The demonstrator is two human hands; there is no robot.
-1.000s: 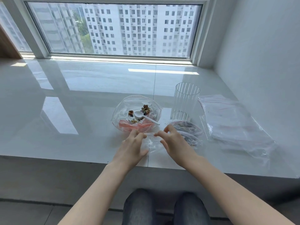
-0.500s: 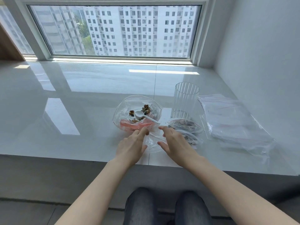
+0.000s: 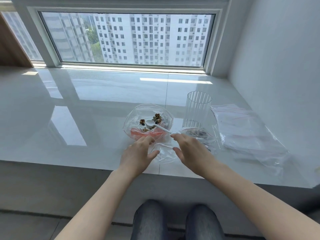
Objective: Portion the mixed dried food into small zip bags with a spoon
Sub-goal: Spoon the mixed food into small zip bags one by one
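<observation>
The ledge carries all items near its front edge. The large bag of mixed dried food holds the spoon. A small zip bag lies flat between left hand and right hand, both relaxed, gripping nothing. Judged step: opening this bag; next requires pinching its mouth apart.

Apartment interior: tiled bay-window ledge, window facing residential high-rises.
</observation>
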